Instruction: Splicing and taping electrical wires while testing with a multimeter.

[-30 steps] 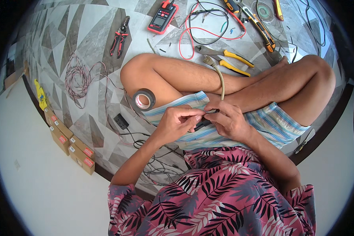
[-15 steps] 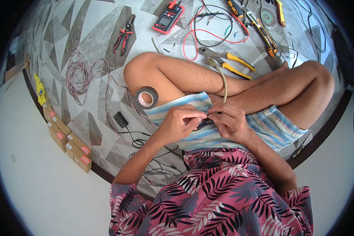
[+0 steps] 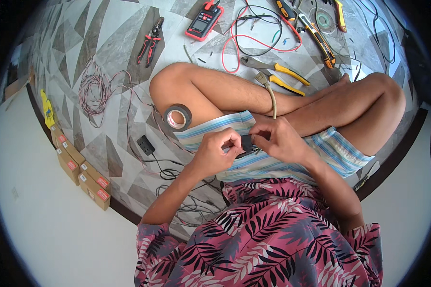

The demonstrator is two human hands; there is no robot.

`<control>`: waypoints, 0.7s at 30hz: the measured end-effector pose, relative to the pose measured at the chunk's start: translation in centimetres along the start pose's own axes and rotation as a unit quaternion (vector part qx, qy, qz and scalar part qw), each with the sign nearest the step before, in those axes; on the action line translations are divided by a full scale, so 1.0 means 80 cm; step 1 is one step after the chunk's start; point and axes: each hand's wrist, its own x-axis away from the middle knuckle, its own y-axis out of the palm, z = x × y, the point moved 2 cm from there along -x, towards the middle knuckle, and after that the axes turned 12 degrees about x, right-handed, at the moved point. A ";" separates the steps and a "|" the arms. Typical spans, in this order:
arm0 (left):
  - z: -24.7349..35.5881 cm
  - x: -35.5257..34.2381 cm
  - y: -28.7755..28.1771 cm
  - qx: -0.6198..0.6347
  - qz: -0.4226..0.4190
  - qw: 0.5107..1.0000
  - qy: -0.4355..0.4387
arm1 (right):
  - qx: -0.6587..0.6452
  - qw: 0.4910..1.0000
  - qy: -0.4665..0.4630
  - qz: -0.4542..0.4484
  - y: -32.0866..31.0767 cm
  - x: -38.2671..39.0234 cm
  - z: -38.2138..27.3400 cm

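Observation:
Over my lap, a short black strip, apparently electrical tape (image 3: pixel 246 143), spans the gap between my hands. Thumb and fingers of my left hand (image 3: pixel 217 152) pinch its left side. My right hand (image 3: pixel 283 140) pinches the right side, fingertips closed. Dark cable ends lie just under the strip, mostly covered by the hands. A beige cord (image 3: pixel 272 101) with a plug at its far end runs out from behind my right hand across my shin. On my left thigh rests a roll of black electrical tape (image 3: pixel 188 114).
Yellow-handled pliers (image 3: pixel 292 72), a utility knife (image 3: pixel 324 50), a red-and-black meter (image 3: pixel 203 23) and red-handled wire strippers (image 3: pixel 152 44) lie beyond my legs. To the left are coiled wire (image 3: pixel 93 93), a black socket (image 3: pixel 145 144) and cardboard boxes (image 3: pixel 95 179) along the wall.
The black strip now shows between my hands, which were closer together before. My right hand has turned and shifted slightly up. The tape roll and the tools stay put.

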 end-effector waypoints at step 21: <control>0.031 0.009 0.023 -0.250 0.044 0.966 0.055 | 0.041 0.997 0.033 0.051 -0.009 -0.002 -0.006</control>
